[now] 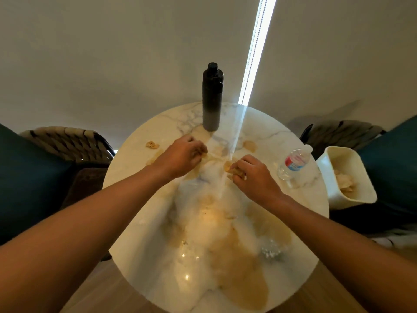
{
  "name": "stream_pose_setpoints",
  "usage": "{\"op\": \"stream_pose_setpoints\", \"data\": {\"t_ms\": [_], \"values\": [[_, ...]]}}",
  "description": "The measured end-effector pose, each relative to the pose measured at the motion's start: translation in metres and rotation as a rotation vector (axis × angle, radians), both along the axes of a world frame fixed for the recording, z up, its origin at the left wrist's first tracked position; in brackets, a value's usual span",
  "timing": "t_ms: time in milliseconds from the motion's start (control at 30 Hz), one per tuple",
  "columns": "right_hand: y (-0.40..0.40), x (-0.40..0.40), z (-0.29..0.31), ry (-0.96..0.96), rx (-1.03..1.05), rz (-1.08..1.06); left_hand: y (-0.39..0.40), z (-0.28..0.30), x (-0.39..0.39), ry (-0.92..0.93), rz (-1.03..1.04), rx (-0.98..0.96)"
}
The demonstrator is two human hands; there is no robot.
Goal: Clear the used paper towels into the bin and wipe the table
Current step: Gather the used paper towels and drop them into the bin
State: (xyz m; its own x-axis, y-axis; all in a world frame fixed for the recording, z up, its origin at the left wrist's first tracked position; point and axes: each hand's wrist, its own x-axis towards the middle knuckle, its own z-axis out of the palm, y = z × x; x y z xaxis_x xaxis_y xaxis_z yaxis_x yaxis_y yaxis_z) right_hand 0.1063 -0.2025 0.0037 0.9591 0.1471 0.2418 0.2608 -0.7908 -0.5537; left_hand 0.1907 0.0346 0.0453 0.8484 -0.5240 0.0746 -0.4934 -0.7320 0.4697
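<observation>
Mid-frame, my left hand and right hand each pinch a towel; next, carry both right to the bin.

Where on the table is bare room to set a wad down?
Free: the near table, below both wrists, and the far right rim beyond the plastic bottle. Crowded: the middle, where the left hand and right hand grip towels, with the black bottle behind and a wad far left.

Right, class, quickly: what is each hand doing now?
Left hand: pinching a crumpled paper towel.
Right hand: gripping another towel wad.
</observation>
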Motion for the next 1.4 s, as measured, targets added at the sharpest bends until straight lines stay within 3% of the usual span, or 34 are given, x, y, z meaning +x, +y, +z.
{"op": "stream_pose_setpoints", "data": {"t_ms": [833,1400], "values": [[-0.222,-0.143,0.020,-0.003,-0.025,-0.437,-0.272,0.014,-0.067,-0.016,-0.464,-0.030],[-0.386,-0.139,-0.015,0.112,-0.027,-0.494,-0.454,-0.038,-0.063,0.058,-0.411,-0.005]]}}
